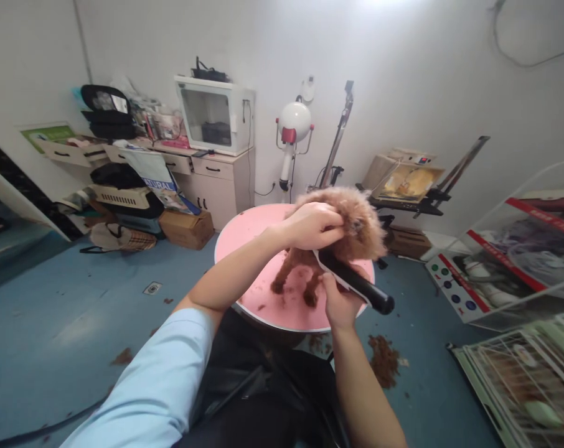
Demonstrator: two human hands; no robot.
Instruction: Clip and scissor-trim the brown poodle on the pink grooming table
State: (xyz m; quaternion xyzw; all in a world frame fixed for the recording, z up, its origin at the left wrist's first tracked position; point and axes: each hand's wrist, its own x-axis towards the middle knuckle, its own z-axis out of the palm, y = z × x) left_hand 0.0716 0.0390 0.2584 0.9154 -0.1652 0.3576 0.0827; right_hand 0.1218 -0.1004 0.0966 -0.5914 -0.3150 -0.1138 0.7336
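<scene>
A brown curly-haired dog [361, 214] stands on a round pink grooming table [244, 239], its fluffy head turned to the right. My left hand [314, 227] grips the fur at the side of its head with curled fingers. Below it, my right hand [342, 303] is wrapped round a black and white hair clipper [357, 280], its thick black end pointing down to the right. The clipper's narrow end lies by the dog's throat; whether it touches the coat is hidden. The dog's short-haired front legs show beneath, with bits of loose hair on the tabletop.
Cut hair [383, 361] lies in clumps on the blue floor. A white cabinet [207, 115] sits on the cluttered drawer unit at the back. Beyond the table stand a white round-headed dryer [295, 121] and a metal post [338, 134]. Cages [520, 373] stand at right.
</scene>
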